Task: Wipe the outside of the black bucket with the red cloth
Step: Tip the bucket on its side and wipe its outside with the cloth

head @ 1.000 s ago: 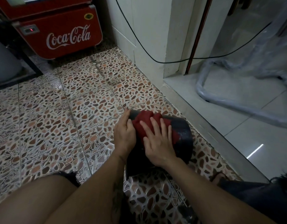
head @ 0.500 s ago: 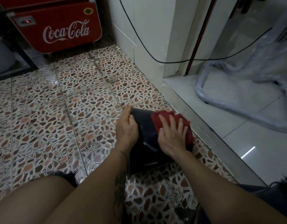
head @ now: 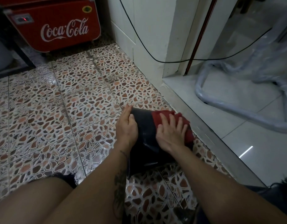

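Observation:
The black bucket [head: 144, 126] lies on its side on the pebble-patterned floor, between my two arms. My left hand [head: 126, 125] clasps its left edge, thumb on the upper wall. My right hand [head: 170, 131] presses flat, fingers spread, on the red cloth [head: 186, 125], which is spread over the right part of the bucket's wall. The bucket's lower part is hidden behind my wrists.
A raised metal threshold [head: 209, 136] runs just right of the bucket, with white tiles beyond and a plastic-wrapped tube frame [head: 236, 110]. A red Coca-Cola cooler [head: 59, 28] stands at the back left. A black cable [head: 147, 49] hangs on the white wall. My knee [head: 34, 201] is bottom left.
My right hand has slid the red cloth from the middle of the bucket's wall to its right side. The left hand has stayed on the left edge.

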A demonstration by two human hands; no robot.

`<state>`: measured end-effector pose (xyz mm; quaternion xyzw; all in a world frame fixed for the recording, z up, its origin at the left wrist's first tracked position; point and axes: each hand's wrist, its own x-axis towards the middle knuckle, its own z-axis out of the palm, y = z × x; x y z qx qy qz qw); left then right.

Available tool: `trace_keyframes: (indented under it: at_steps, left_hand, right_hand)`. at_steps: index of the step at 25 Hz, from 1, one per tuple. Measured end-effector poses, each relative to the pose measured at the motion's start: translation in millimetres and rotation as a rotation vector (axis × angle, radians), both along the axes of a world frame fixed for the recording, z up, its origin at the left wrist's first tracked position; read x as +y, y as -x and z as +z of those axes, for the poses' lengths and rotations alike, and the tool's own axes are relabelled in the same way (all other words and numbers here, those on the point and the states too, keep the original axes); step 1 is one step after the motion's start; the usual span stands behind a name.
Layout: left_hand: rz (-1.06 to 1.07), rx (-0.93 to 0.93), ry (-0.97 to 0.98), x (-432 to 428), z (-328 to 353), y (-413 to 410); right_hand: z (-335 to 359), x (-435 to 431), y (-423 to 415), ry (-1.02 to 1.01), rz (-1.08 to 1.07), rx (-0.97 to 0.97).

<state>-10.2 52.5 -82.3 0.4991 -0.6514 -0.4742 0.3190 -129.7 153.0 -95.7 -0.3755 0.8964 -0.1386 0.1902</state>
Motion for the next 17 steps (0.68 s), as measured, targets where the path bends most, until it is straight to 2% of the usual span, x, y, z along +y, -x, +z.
trace_keyframes:
  at_steps: [3,5,8,11,15,17]
  left_hand:
    - [0.002,0.018,-0.019,-4.2,-1.7,-1.5]
    - [0.005,-0.006,-0.034,-5.3,1.6,0.2]
    - [0.017,-0.099,0.015,-7.9,10.8,7.3]
    - [-0.025,-0.269,0.198,7.7,13.9,2.1]
    - [-0.093,-0.36,0.368,50.6,10.7,-23.7]
    - [-0.11,-0.38,0.372,47.0,14.4,-26.0]
  right_hand:
    - [-0.1,7.9,-37.0,0.14,0.274,0.086]
    - [-8.8,34.7,-32.2,0.162,0.392,0.145]
    - [-17.1,61.8,0.0,0.083,0.245,0.121]
    - [-13.0,56.3,29.9,-0.078,0.09,0.039]
    - [1.7,28.8,48.6,-0.175,0.034,-0.037]
    - [5.7,22.9,46.3,-0.183,-0.001,-0.081]
